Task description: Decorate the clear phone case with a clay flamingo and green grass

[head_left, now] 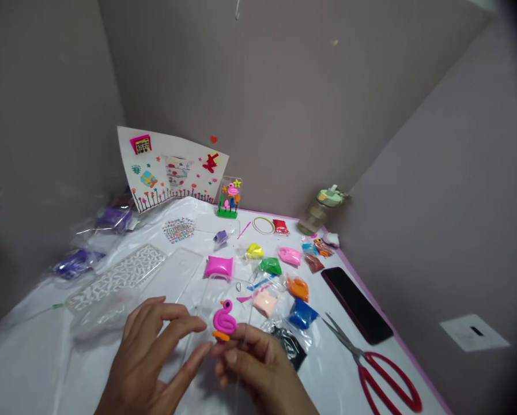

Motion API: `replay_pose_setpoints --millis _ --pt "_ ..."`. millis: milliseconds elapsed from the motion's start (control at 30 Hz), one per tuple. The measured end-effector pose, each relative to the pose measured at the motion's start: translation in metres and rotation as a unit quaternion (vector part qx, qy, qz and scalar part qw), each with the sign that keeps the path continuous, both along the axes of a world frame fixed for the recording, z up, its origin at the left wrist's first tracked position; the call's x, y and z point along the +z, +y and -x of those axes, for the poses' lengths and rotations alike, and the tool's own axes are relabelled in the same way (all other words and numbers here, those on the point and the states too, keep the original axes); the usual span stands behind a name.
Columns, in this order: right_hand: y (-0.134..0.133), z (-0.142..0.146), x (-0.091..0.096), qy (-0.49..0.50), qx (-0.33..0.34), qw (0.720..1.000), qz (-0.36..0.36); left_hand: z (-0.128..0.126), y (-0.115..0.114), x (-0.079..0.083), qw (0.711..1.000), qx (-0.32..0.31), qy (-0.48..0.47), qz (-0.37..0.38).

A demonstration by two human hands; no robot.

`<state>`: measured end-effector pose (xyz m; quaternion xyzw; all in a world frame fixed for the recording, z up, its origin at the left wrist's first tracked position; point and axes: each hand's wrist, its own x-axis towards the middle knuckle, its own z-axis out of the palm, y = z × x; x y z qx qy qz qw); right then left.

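Note:
Near the front of the table, my right hand (pixel 262 357) pinches a clear phone case (pixel 208 294) by its right side, tilted up toward me. A pink clay flamingo (pixel 224 318) with an orange piece at its base sits on the case, just beyond my right fingertips. To its left, my left hand (pixel 154 346) has its fingers apart and holds nothing. Its index finger and thumb point toward the flamingo, close to the case; whether they touch it I cannot tell.
Clay packets, including a magenta one (pixel 219 266) and a blue one (pixel 302 314), lie beyond my hands. Red-handled scissors (pixel 362 357) and a dark phone (pixel 357 304) lie right. Behind stand a decorated clear panel (pixel 229 199), a bottle (pixel 321 210) and a drawn paper sheet (pixel 172 167).

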<state>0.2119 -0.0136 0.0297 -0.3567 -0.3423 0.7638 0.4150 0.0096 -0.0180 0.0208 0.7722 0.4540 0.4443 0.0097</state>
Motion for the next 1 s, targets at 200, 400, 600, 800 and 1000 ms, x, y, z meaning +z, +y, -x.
replay_pose_setpoints --millis 200,400,600,800,1000 --pt "-0.006 0.006 -0.004 -0.023 -0.016 0.999 -0.029 -0.007 0.001 0.001 0.999 -0.027 0.017 0.004" --pt "-0.007 0.007 0.000 -0.038 -0.010 0.998 -0.042 -0.011 -0.002 0.002 0.999 -0.035 0.009 0.027" --pt "-0.009 0.009 -0.002 -0.043 -0.022 0.998 -0.038 -0.013 -0.001 0.006 0.999 -0.040 0.016 0.023" --pt "-0.010 0.010 0.000 -0.039 -0.023 0.999 -0.031 -0.013 0.001 0.007 0.999 -0.034 0.009 0.022" --pt "-0.013 0.012 0.001 -0.028 -0.023 0.999 -0.037 -0.014 -0.003 0.006 0.999 -0.023 -0.001 0.030"
